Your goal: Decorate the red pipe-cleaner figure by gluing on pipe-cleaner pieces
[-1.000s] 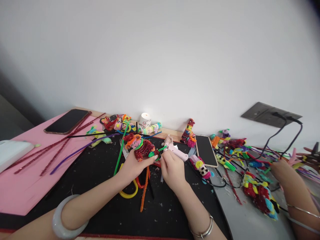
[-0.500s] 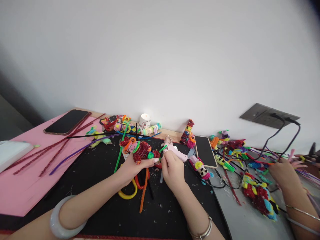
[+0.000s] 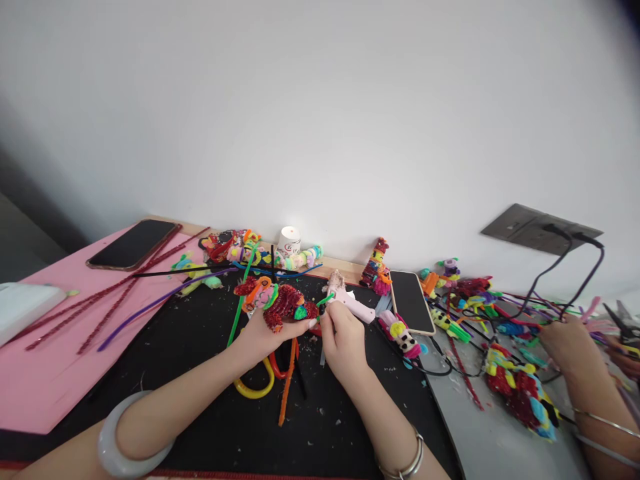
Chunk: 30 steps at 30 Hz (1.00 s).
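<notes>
My left hand (image 3: 263, 338) is closed around a pipe-cleaner doll (image 3: 286, 303) with a dark red glittery body, an orange trim and a pink face. The doll lies sideways above the black mat (image 3: 200, 373). Close by its right end, my right hand (image 3: 346, 338) pinches a short green pipe cleaner (image 3: 326, 299). Just beyond those fingers rests a pale pink glue gun (image 3: 356, 305). Under my left hand, scissors show yellow (image 3: 257, 385) and red handle loops, partly hidden. An orange pipe cleaner (image 3: 287, 393) lies beside them.
Along the wall stand a white paper cup (image 3: 289, 241) and several pipe-cleaner dolls. A dark phone (image 3: 134, 244) and red pipe cleaners lie on pink board (image 3: 45, 373). At right are another phone (image 3: 413, 303), cables, a socket plate (image 3: 515, 225) and a co-worker's hands, one holding scissors (image 3: 623, 330).
My hands keep their grips, with the doll shifted slightly left and turned a little. At far right, the co-worker's scissors have come further into view with blades raised.
</notes>
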Tool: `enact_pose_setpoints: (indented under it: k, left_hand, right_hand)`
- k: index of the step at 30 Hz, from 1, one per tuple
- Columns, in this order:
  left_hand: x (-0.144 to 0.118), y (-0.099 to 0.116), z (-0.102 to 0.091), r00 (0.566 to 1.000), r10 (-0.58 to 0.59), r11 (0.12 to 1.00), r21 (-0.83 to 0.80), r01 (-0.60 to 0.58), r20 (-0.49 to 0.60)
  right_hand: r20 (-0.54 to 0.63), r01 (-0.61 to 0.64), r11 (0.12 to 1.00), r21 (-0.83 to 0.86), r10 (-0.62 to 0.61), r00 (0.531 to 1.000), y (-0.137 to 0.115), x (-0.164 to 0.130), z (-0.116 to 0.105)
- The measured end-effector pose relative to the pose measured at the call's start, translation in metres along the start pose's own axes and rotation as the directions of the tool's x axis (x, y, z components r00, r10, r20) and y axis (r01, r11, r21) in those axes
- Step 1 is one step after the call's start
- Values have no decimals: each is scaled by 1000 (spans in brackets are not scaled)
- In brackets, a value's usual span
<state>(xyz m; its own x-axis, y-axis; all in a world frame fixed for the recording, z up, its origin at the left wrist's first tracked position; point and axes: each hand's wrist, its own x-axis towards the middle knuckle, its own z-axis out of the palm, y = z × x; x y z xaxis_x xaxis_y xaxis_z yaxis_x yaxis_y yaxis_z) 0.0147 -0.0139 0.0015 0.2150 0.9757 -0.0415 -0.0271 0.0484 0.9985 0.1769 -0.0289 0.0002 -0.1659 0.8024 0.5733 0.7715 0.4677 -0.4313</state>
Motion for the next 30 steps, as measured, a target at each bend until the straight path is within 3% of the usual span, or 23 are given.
enact_pose_setpoints:
  k: [4, 14, 21, 30]
  left_hand:
    - [0, -1, 0, 1000, 21, 1000, -7, -21, -12]
    - [1, 5, 5, 999, 28, 970, -241, -19, 32]
    - [-1, 6, 6, 992, -107, 953, -278, 121, 66]
    - [2, -1, 5, 985, -144, 933, -318, 167, 94]
  right_hand:
    - [-3, -13, 1000, 14, 13, 1000, 0, -1, 0]
    - [20, -47, 992, 116, 45, 999, -4, -2, -4]
    - [43, -74, 981, 182, 67, 997, -6, -4, -2]
    - [106, -170, 916, 363, 141, 984, -9, -7, 3]
